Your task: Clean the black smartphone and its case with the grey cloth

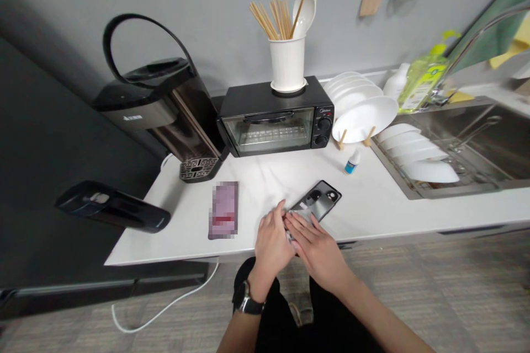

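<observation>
A dark grey smartphone (321, 198) lies on the white counter with its camera side up. My left hand (273, 240) is at the phone's near left edge, fingers bent against it, the thumb side hidden. My right hand (317, 248) lies over the phone's lower part, fingers close together, pressing on a thin pale grey cloth (305, 214). Only a little of this cloth shows between the hands. To the right stands a small white bottle with a blue label (351, 162). Left of my hands lies a flat purple item (224, 209), blurred by pixels.
Behind stand a black toaster oven (273, 121), bearing a white cup (287, 63) of chopsticks, and a tall water dispenser (165, 116). A dark bottle (114, 207) appears at the left. Plates (364, 118) in a rack, bowls (430, 171) and a sink (497, 143) fill the right.
</observation>
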A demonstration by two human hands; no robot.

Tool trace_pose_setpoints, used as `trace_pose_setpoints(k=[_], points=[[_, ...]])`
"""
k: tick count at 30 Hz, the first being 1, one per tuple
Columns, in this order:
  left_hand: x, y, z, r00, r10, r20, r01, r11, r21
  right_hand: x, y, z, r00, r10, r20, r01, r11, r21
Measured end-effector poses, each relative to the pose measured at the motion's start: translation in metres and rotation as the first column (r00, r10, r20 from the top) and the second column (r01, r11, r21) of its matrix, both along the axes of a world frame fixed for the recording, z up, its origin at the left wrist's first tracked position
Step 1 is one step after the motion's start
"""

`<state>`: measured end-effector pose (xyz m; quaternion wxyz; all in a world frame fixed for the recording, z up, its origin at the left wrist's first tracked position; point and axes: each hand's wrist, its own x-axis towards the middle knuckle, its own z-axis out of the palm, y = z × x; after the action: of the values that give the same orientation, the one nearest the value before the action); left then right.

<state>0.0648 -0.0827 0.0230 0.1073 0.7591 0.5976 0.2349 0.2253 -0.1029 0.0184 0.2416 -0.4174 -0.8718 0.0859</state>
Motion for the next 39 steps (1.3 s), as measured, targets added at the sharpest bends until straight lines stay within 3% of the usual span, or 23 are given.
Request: trace_pose_setpoints(k=[2, 6, 8, 11, 14, 17, 19, 22, 24, 27, 29, 32, 34, 36, 39], points=[[0.001, -0.001, 0.001, 1.0, 0.013, 0.028, -0.012, 1.0, -0.018, 0.021, -0.001, -0.005, 1.0, -0.022, 0.021, 0.021, 1.0, 0.017], [0.002, -0.001, 0.004, 0.998, 0.022, 0.053, -0.02, 0.999, -0.034, 0.061, 0.023, -0.015, 0.971, -0.231, 0.061, 0.224, 0.97, 0.095], [0.002, 0.0, 0.004, 0.999, 0.019, 0.043, -0.017, 0.999, -0.042, 0.065, 0.041, -0.017, 0.958, -0.271, 0.091, 0.262, 0.96, 0.101], [0.001, 0.001, 0.005, 0.999, 0.017, 0.037, -0.015, 0.998, -0.06, 0.045, 0.057, -0.014, 0.953, -0.288, 0.097, 0.281, 0.956, 0.081], [0.001, 0.001, 0.003, 1.0, 0.011, 0.028, -0.009, 0.998, -0.058, 0.011, 0.052, -0.005, 0.978, -0.196, 0.078, 0.193, 0.98, 0.041], [-0.001, 0.0, -0.002, 1.0, 0.009, -0.015, -0.009, 1.0, -0.009, -0.011, 0.029, 0.005, 0.997, -0.036, 0.071, 0.037, 0.999, -0.016], [-0.001, -0.001, -0.005, 0.999, 0.036, -0.029, -0.036, 0.999, 0.014, -0.01, 0.01, 0.009, 0.995, 0.028, 0.092, -0.024, 0.999, -0.045], [-0.001, -0.002, -0.004, 0.998, 0.064, -0.013, -0.065, 0.998, -0.01, 0.015, -0.007, 0.009, 0.986, 0.041, 0.164, -0.031, 0.998, -0.061], [0.0, -0.001, -0.002, 0.999, 0.049, -0.004, -0.049, 0.998, -0.034, 0.038, -0.004, 0.006, 0.98, -0.029, 0.197, 0.039, 0.998, -0.047], [0.001, 0.001, 0.003, 1.0, 0.024, -0.008, -0.025, 0.998, -0.052, 0.062, 0.02, -0.001, 0.962, -0.19, 0.194, 0.196, 0.98, -0.014], [0.002, 0.003, 0.005, 1.0, 0.016, -0.02, -0.018, 0.998, -0.057, 0.062, 0.039, -0.005, 0.944, -0.28, 0.176, 0.283, 0.959, 0.005], [0.002, 0.005, 0.004, 0.999, 0.02, -0.042, -0.022, 0.999, -0.043, 0.036, 0.052, -0.003, 0.926, -0.356, 0.126, 0.357, 0.934, 0.022], [0.0, 0.005, 0.001, 0.998, 0.029, -0.06, -0.03, 0.999, -0.011, 0.012, 0.045, 0.002, 0.953, -0.289, 0.088, 0.289, 0.957, 0.013], [-0.003, 0.005, -0.003, 0.996, 0.0, -0.085, 0.002, 1.0, 0.015, -0.007, 0.031, 0.009, 0.991, -0.127, 0.053, 0.128, 0.992, -0.021], [-0.006, 0.005, -0.005, 0.994, -0.034, -0.107, 0.035, 0.999, 0.013, -0.015, 0.009, 0.014, 0.999, 0.033, -0.015, -0.035, 0.995, -0.089]])
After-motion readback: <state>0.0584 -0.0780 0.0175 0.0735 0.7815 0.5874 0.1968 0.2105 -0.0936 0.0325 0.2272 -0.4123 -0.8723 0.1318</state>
